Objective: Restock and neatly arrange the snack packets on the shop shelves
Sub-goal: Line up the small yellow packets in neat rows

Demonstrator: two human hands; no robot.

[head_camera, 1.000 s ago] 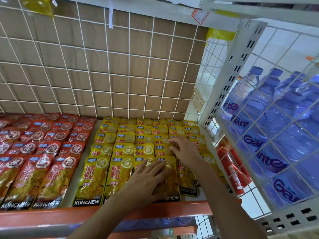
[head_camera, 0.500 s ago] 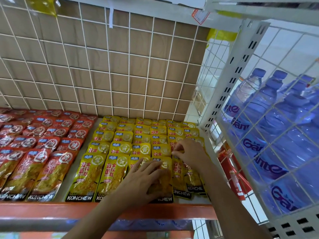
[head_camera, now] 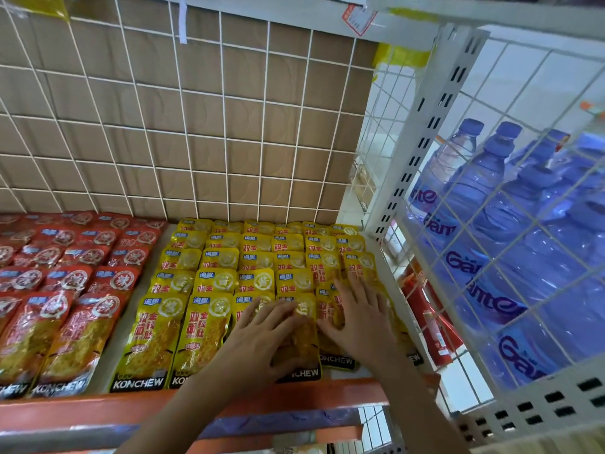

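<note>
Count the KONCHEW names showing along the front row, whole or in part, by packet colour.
Red packets: 2
Yellow packets: 5
Total: 7
The left hand and its wrist likely hide one more yellow name.

Open room above the yellow packets [head_camera: 216,283]; wire grid [head_camera: 224,126] blocks behind, white upright [head_camera: 422,152] blocks rightward.
</note>
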